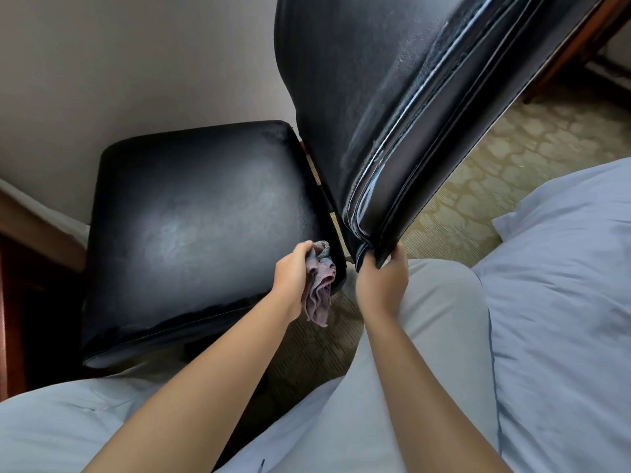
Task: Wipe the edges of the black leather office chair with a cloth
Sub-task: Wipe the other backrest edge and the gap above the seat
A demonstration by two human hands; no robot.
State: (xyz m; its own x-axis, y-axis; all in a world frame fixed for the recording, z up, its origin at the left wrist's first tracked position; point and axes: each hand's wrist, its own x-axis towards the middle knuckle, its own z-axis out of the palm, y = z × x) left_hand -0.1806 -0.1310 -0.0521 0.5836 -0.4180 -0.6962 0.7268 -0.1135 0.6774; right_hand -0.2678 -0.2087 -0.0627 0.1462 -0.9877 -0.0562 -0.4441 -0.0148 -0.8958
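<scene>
Left hand point(290, 274) bunches the cloth point(319, 288) against the seat point(191, 227) corner. Right hand point(382, 281) grips the backrest point(375, 97) edge; white bedding point(563, 302) crowds close on the right.

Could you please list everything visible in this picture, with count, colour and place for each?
chair seat: one, black leather, centre left, against the wall.
chair backrest: one, black leather with a worn seam edge, top centre, tilted.
cloth: one, greyish pink, bunched at the seat's rear corner.
wall: one, off-white, upper left.
carpet: one, olive with a pale pattern, right of the chair.
bedding: pale blue, right side and lower left.
wooden furniture: brown, left edge; more at the top right.
trousers: light grey, bottom centre.
left hand: one, grips the cloth.
right hand: one, holds the backrest's lower corner.
</scene>
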